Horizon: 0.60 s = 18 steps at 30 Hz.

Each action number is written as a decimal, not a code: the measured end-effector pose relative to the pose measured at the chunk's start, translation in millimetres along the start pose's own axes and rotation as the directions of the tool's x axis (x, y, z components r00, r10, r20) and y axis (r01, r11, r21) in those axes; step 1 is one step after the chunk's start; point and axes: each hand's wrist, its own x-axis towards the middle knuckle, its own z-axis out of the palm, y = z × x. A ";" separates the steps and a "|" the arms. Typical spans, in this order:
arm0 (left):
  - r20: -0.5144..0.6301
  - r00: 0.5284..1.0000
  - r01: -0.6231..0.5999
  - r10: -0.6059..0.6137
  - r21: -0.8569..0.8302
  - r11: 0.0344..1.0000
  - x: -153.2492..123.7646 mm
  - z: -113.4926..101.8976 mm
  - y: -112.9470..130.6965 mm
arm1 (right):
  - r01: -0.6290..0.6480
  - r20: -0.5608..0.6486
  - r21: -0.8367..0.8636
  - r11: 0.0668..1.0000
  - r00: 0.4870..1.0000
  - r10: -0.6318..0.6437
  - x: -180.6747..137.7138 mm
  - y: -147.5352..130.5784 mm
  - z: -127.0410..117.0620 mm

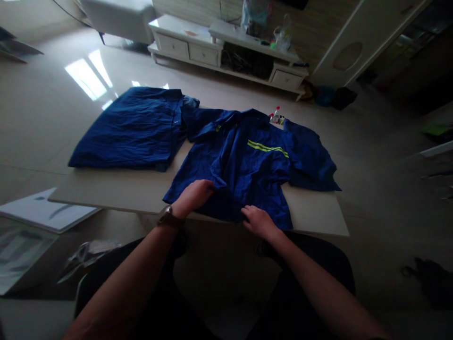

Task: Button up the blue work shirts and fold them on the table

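Note:
A blue short-sleeved work shirt with yellow-green stripes lies spread over the low table, its hem toward me. My left hand, with a watch on the wrist, is closed on the front edge of the shirt, where a flap is slightly raised. At the lower hem, to the right, my right hand has its fingers curled and pinches the cloth; its fingertips are partly hidden. Left of the shirt lies a folded blue garment.
The pale tabletop ends just before my knees. Small red-capped bottles stand behind the shirt. A white box is low at the left. Across the floor stand a white TV cabinet and a grey seat.

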 end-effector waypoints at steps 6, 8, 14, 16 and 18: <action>0.203 0.974 0.062 -0.100 0.187 0.980 -0.9 -2.9 -16.7 | 0.069 0.012 0.283 0.957 0.997 -0.076 9.5 15.0 -14.7; 0.127 0.991 0.012 -0.045 0.247 0.969 -5.3 9.5 -1.6 | 0.082 -0.007 0.312 0.946 0.996 -0.084 12.0 15.1 -15.7; 0.065 0.974 -0.225 0.216 0.296 0.928 -10.6 54.2 45.8 | 0.031 -0.118 0.348 0.937 0.993 0.011 15.5 12.0 -21.6; 0.054 0.979 -0.206 0.199 0.327 0.922 -7.1 63.0 46.7 | -0.023 -0.183 0.434 0.901 0.976 0.113 19.0 14.9 -22.5; 0.038 0.986 -0.166 0.163 0.329 0.930 -2.7 67.2 42.8 | -0.051 -0.244 0.566 0.823 0.943 0.226 24.1 20.0 -22.1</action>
